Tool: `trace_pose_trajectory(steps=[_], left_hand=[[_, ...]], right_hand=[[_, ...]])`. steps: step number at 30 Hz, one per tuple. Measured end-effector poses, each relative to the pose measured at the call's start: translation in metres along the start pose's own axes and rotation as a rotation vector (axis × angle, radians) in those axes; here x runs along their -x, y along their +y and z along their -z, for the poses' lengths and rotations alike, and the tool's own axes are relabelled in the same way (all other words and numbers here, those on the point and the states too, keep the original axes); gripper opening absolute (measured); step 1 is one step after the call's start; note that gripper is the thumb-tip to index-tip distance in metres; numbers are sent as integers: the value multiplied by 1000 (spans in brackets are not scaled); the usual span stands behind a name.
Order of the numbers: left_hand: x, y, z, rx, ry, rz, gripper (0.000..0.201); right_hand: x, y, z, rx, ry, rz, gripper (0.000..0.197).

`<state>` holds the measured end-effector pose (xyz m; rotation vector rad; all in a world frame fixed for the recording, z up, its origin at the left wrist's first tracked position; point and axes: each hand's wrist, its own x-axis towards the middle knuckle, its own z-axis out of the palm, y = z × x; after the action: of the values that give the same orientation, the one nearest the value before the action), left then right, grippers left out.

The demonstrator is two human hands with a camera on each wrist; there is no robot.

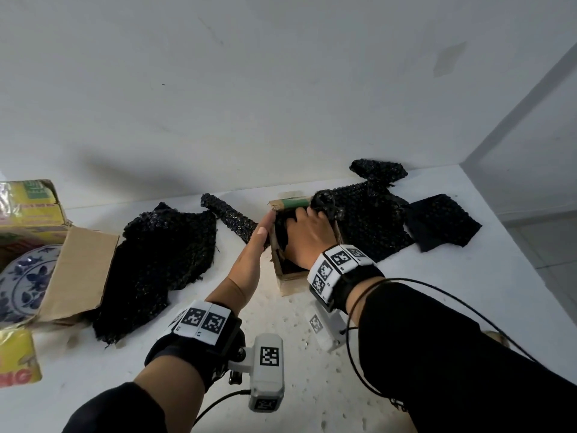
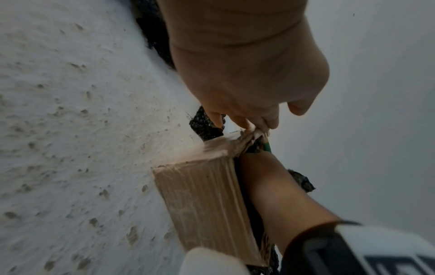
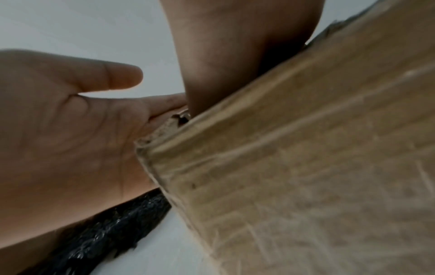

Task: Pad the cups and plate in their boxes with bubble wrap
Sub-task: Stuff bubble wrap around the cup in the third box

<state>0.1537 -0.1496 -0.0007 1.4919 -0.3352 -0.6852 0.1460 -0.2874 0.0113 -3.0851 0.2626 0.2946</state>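
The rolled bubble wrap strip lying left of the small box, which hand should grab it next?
Left, probably. The left hand lies flat against the small box, right beside the rolled strip. The right hand is busy inside the box, pressing black wrap down.

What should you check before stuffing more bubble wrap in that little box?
1. Small box braced: ok, left hand lies flat against its side.
2. Wrap going in: ok, right hand reaches into the box over black wrap.
3. Cup inside unharmed: cannot tell, hidden.
4. Spare bubble wrap close by: ok, it lies on the table.
5. Plate padded: not ok, bare in its open box.
6. Right hand's fingers: cannot tell, hidden in the box.
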Motion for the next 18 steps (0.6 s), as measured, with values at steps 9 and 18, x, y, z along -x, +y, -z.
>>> trace_pose_trajectory(steps=[9, 18], left_hand=[[2, -5, -1, -5, -6, -38, 50], [4, -8, -6, 14, 14, -55, 54]], right_hand=[[19, 16, -5, -208, 295, 200, 28], [15, 6, -2, -68, 113, 187, 48]])
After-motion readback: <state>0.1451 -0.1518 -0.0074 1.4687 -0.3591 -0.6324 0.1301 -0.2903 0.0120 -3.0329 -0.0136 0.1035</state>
